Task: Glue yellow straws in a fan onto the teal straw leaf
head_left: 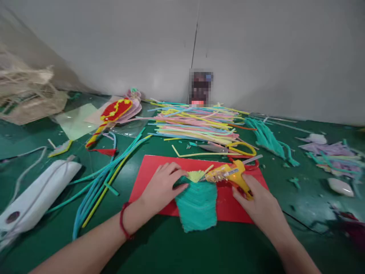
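My right hand (261, 201) grips a yellow hot glue gun (232, 173), its nozzle aimed left. The nozzle is close to a small pale yellow fuzzy piece (196, 175) at the top edge of a teal panel (197, 207) made of rows of pipe cleaner. My left hand (165, 184) pinches the panel's upper left corner, thumb and forefinger beside the yellow piece. A short yellow stem sticks up near the nozzle. Under the panel lies a red sheet (148, 167), and the panel's lower end overhangs its front edge.
Behind the sheet are scissors (242, 148) and a pile of pastel pipe cleaners (196, 123). Teal and blue stems (99, 190) and a white power strip (37, 194) lie left. A red-and-yellow pipe-cleaner piece (115, 112) sits back left. Teal stems (266, 139) lie right, with a cable.
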Tool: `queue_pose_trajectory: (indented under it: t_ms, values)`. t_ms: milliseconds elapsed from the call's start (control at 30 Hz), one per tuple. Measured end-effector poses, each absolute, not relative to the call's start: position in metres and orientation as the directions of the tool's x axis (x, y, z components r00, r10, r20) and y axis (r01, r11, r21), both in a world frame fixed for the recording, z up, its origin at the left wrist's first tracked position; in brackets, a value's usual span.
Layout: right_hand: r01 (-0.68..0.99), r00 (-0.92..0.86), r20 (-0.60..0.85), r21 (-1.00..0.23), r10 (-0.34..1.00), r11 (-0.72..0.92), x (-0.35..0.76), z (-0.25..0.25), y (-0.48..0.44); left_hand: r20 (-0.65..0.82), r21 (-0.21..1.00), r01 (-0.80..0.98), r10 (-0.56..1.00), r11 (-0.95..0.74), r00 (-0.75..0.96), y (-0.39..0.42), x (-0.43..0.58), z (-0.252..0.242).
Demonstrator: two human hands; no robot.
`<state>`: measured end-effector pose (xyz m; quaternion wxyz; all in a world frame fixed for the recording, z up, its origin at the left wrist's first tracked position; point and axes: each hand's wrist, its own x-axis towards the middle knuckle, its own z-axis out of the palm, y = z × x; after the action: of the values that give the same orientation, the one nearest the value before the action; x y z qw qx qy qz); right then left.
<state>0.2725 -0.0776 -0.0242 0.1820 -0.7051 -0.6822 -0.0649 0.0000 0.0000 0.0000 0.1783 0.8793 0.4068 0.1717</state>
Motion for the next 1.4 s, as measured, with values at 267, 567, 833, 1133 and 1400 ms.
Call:
queue_pose_trajectory:
  t_ms: [267,567,833,1133,1400]
  values:
    - [0.982,0.119,0.325,-0.180,0.938,-0.062,0.276,-0.023,-0.079,0.176,0.455,0.646,0.774,-0.612,0.609,0.000,-0.003,0.001]
    - [0.975,0.161,0.309,-0.197,0.937,-0.103,0.280,-0.022,-0.078,0.171,0.459,0.644,0.773,-0.611,0.611,0.000,-0.003,0.000]
    - [0.982,0.144,0.306,-0.158,0.941,-0.099,0.290,-0.029,-0.078,0.175,0.459,0.645,0.774,-0.611,0.609,0.000,-0.002,0.000]
    - [0.983,0.135,0.279,-0.159,0.951,-0.093,0.302,-0.033,-0.077,0.178,0.457,0.643,0.771,-0.615,0.611,0.000,-0.003,0.000]
    - [0.981,0.150,0.281,-0.161,0.948,-0.108,0.306,-0.036,-0.077,0.184,0.456,0.644,0.773,-0.614,0.607,0.000,-0.002,0.000]
